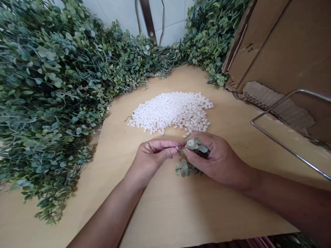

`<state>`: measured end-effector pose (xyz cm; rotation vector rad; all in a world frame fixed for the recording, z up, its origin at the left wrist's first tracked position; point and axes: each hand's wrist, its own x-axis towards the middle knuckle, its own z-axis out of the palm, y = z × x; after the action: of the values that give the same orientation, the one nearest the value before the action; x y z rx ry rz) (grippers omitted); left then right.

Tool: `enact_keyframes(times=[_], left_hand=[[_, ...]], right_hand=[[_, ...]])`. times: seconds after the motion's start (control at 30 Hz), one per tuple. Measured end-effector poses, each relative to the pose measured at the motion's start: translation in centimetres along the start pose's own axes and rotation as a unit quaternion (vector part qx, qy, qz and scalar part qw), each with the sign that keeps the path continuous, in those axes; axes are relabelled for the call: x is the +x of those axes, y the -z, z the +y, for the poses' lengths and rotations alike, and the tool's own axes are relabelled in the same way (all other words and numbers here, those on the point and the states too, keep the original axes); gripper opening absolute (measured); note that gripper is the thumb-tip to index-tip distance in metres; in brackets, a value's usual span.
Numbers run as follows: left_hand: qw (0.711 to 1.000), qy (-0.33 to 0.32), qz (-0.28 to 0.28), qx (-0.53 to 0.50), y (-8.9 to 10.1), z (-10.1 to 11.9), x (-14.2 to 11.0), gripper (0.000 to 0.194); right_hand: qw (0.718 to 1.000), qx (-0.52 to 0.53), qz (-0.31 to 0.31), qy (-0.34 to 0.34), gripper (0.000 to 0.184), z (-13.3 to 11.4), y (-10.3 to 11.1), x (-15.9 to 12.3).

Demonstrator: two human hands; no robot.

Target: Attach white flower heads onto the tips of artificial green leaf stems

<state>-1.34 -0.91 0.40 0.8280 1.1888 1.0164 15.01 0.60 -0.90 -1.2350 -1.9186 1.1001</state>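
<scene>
My right hand (219,156) is closed around a small sprig of artificial green leaves (184,169), with some leaves showing above the thumb and others hanging below the hand. A whitish piece sits among the leaves near the thumb. Facing it, my left hand (159,153) pinches a tiny white piece (177,148) between thumb and fingertips, close against the sprig's stem. Just beyond both hands lies a pile of small white beads (170,108) on the tan tabletop (160,213).
Artificial greenery (57,75) is heaped along the left, with another heap (209,38) at the back right. A cardboard box (289,44) stands on the right, a bent metal wire frame (281,146) in front of it. Behind is a tiled wall (173,15).
</scene>
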Motion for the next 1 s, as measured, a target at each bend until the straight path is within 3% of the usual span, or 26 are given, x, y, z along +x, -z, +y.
enact_keyframes(times=[0.73,1.0], left_hand=[[1.000,0.006,0.005,-0.019,-0.26,-0.14,0.29,0.019],[0.999,0.006,0.035,0.005,-0.34,-0.08,0.17,0.017]], right_hand=[[1.000,-0.007,0.022,-0.006,0.025,-0.01,-0.09,0.03],[0.999,-0.001,0.032,-0.008,0.023,0.01,-0.11,0.15]])
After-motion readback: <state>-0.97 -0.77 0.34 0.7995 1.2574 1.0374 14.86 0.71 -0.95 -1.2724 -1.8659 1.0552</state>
